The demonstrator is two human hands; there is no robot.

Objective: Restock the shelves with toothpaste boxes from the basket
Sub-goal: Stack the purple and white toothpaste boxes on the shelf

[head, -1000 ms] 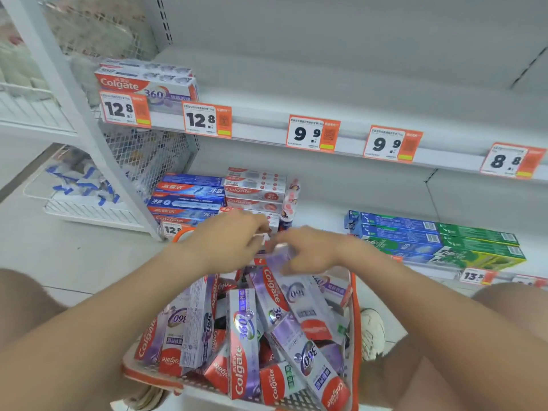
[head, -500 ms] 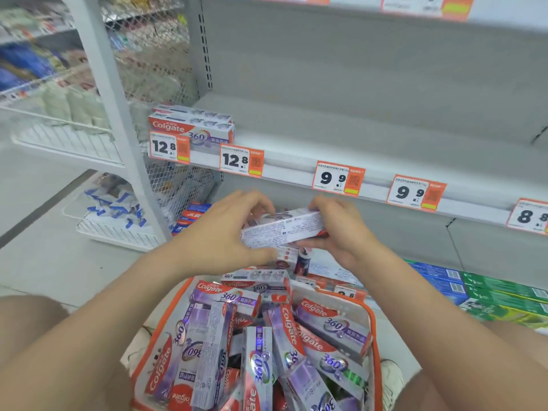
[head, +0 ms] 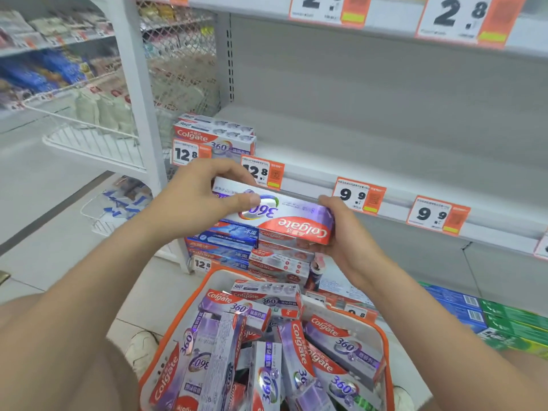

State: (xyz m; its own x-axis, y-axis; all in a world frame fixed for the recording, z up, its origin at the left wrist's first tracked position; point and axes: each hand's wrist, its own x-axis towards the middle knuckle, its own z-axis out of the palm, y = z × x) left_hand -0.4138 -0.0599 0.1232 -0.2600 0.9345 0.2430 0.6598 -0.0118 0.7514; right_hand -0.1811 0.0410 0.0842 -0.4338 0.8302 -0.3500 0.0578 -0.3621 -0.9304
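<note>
Lifted since half a second ago, the held toothpaste box now sits level with the front edge of the middle shelf at frame centre. It has also turned, so its printed face shows, upside down, where a plain panel showed before. The left hand grips the box's left end, fingers over the top and thumb pressed on the front. The right hand cups its right end with fingers curled round it.

Below them, at bottom centre, the orange-rimmed basket holds a loose heap of purple-and-red toothpaste boxes lying at mixed angles.

The middle shelf is a pale grey board running from centre left to the right edge, mostly bare. A short stack of matching boxes stands at its left end, against the mesh side panel. Orange-and-white price tags hang along its front lip. A plain grey back panel rises behind it to a higher shelf edge at the top of the frame, which carries more tags.

Under the hands, the lower shelf holds blue and red-and-white cartons. Green and blue cartons lie at lower right.

A white upright post divides this bay from the blurred neighbouring shelves at upper left, where a white wire rack juts out. Light tiled floor fills the left side.
</note>
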